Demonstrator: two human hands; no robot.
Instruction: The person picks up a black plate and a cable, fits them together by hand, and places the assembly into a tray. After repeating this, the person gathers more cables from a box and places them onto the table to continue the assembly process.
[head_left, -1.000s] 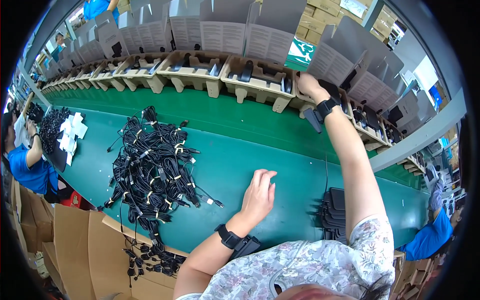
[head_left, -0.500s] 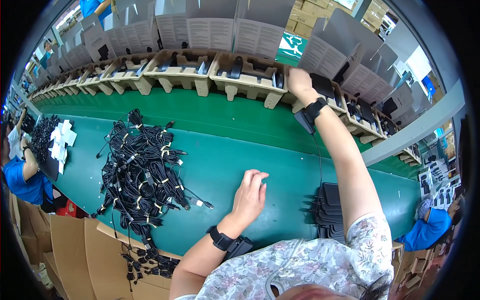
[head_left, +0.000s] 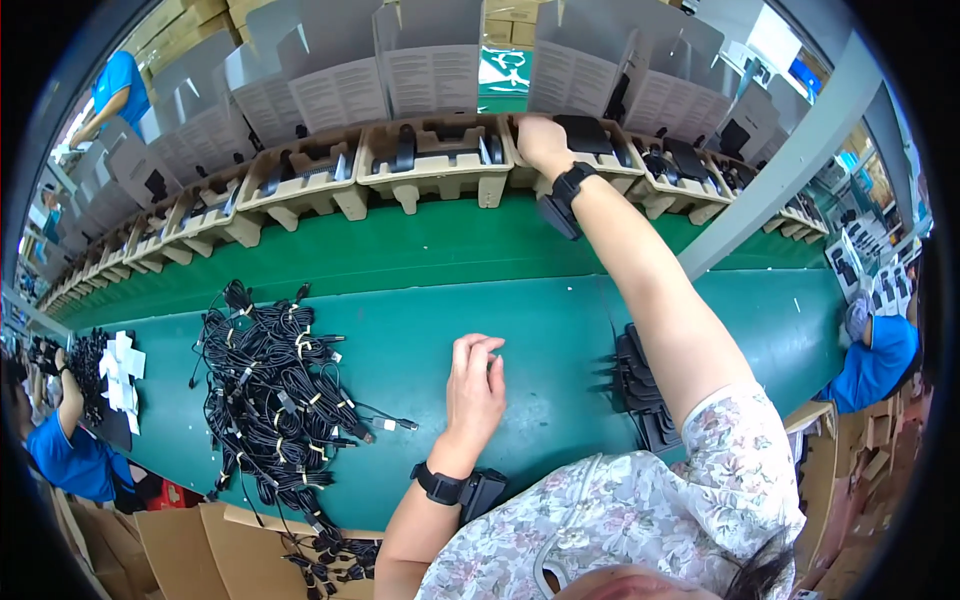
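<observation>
My right hand (head_left: 545, 145) reaches into the left end of a brown moulded pulp tray (head_left: 625, 185) in the far row, beside a flat black square device (head_left: 583, 133). Its fingers are hidden inside the tray, so whatever they touch cannot be seen. Over the green table (head_left: 540, 320), my left hand (head_left: 475, 385) hovers or rests with loosely bent fingers and the thumb apart, nothing in it. A big heap of tied black cables (head_left: 280, 390) lies to its left. Stacked black flat devices (head_left: 642, 385) sit to its right, partly behind my right forearm.
More pulp trays (head_left: 435, 180) with black parts and upright printed cards (head_left: 430, 75) line the raised far ledge. A grey post (head_left: 780, 165) rises at the right. Cardboard (head_left: 180, 550) stands below the table. Co-workers in blue (head_left: 75, 455) work at both sides.
The view has shifted, so the tray row appears farther left. My right hand stays at the same tray's left end, and my left hand keeps about the same pose.
</observation>
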